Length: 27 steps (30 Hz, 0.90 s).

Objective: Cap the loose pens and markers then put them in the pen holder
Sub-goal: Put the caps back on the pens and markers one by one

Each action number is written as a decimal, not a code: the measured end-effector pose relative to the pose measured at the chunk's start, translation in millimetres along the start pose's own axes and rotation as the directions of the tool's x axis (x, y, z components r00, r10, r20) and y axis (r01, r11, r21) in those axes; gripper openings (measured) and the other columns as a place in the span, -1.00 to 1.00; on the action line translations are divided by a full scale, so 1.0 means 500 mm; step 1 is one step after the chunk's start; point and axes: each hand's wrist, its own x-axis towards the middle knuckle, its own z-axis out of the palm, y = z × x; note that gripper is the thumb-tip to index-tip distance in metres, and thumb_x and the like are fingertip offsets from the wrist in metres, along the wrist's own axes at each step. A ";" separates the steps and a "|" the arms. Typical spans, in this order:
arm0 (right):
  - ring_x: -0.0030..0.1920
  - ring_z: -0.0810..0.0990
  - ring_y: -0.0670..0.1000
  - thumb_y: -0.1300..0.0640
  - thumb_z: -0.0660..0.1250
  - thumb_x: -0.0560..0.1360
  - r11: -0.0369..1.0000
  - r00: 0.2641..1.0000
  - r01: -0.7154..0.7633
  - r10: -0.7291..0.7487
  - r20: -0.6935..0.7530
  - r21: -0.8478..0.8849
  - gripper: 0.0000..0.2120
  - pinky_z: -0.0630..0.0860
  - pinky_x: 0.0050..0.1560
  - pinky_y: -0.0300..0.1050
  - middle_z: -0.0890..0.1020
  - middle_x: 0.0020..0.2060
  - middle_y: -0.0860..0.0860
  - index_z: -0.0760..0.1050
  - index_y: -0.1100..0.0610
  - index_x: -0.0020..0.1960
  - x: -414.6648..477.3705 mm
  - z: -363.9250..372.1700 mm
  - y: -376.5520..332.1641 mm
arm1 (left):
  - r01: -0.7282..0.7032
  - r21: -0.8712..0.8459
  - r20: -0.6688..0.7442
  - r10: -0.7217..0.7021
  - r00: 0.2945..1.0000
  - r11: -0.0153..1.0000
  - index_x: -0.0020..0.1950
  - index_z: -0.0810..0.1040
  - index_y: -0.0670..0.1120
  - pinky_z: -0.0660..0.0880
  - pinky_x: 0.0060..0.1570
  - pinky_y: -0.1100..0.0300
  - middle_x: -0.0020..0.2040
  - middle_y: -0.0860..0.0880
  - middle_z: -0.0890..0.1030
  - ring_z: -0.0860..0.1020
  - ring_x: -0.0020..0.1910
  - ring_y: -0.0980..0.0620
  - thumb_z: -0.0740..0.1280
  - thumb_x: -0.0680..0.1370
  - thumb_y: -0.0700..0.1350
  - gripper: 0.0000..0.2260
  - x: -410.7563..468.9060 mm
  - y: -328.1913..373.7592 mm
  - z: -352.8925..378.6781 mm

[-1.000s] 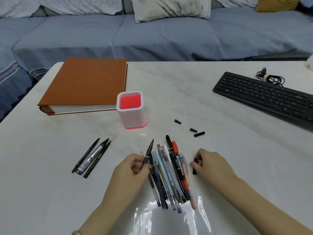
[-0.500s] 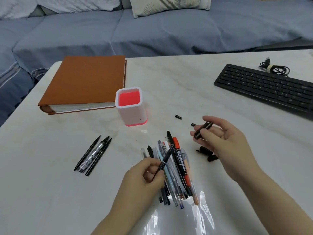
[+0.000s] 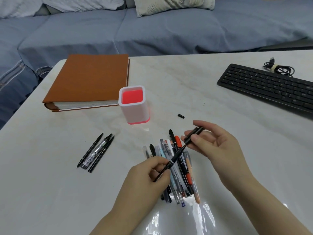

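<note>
Gripping a slim black pen point(image 3: 174, 159) in the left hand point(image 3: 149, 175), tip aimed 1 o'clock at the black caps point(image 3: 194, 134) pinched in the right hand point(image 3: 218, 146), just above the mixed pen pile point(image 3: 184, 168) on the white marble table point(image 3: 50, 192). Further out at 11 o'clock, upright white square pen holder with pink inside point(image 3: 133, 111).

Pen holder point(image 3: 133, 106) sits mid table point(image 3: 194, 78), just in front of binder point(image 3: 88, 80). Keyboard point(image 3: 267, 87) far rt, cable point(image 3: 277, 68) behind it. Loose cap point(image 3: 181, 116) rt of holder. Pen pile point(image 3: 183, 175) nearer front edge, 3 pens point(image 3: 95, 152) to its left.

We see our left grip point(image 3: 149, 175) and right grip point(image 3: 218, 146) bare; the left forearm point(image 3: 118, 214) and right forearm point(image 3: 264, 200) are bare to the frame's edge; nails short.
</note>
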 end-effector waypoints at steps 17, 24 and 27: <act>-0.16 0.70 0.03 0.45 0.26 0.43 0.999 0.998 0.032 -0.033 0.054 0.013 -0.73 0.61 -0.17 -0.24 0.72 -0.29 0.06 0.56 0.12 -0.08 -0.022 0.002 0.010 | -0.029 0.010 0.056 0.028 0.998 1.000 -0.29 0.57 0.36 0.48 -0.30 0.24 -0.43 0.11 0.57 0.50 -0.43 0.17 0.31 0.48 -0.23 -0.57 -0.002 0.010 -0.005; -0.25 0.70 0.01 0.46 0.26 0.42 0.994 0.998 -0.067 0.066 0.009 0.082 -0.75 0.60 -0.26 -0.29 0.71 -0.34 0.08 0.56 0.15 -0.09 -0.011 -0.009 0.041 | -0.038 0.167 0.106 0.020 0.994 0.985 -0.14 0.60 0.15 0.41 -0.34 0.40 -0.43 0.09 0.59 0.52 -0.40 0.20 0.28 0.51 -0.17 -0.78 0.013 0.000 -0.007; -0.28 0.69 -0.03 0.44 0.28 0.42 0.993 0.988 -0.082 0.092 -0.122 0.088 -0.77 0.61 -0.24 -0.29 0.71 -0.36 0.05 0.55 0.14 -0.08 0.007 -0.026 0.066 | -0.095 0.326 0.071 0.076 0.995 0.940 0.00 0.59 0.13 0.41 -0.24 0.41 -0.31 0.15 0.60 0.55 -0.24 0.20 0.25 0.53 -0.10 -0.82 0.022 -0.002 0.002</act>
